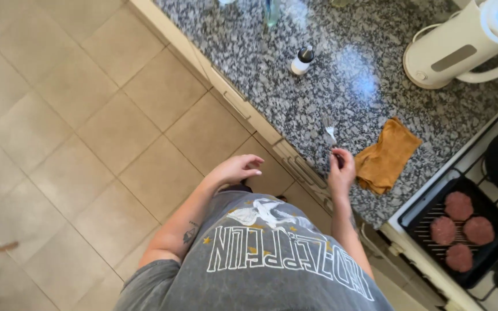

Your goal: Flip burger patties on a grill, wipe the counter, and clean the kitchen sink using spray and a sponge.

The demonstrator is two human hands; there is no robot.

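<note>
- Overhead, a person in a grey printed T-shirt is standing at a speckled granite counter (295, 86), looking down past their own chest.
- Right hand (342, 173) is hovering over the counter's front edge, fingers pinched narrowly around something small and dark; what it is cannot be told.
- A small white crumpled scrap (330, 134) is lying on the granite just beyond that hand, toward the wall, its long axis running roughly away from the person.
- Left hand (238, 169) is hanging loosely open and holding nothing, out over the tiled floor (76, 126) and in front of the cabinet drawers, clearly farther from the scrap than the right.
- An orange cloth (385, 155) is sitting bunched just to the right of the right hand.
- Farther right, four raw burger patties (460, 229) are resting on a black grill pan (419, 214) on the stove, while a white kettle (462, 43) and a small white bottle (301, 62) are standing farther back.
</note>
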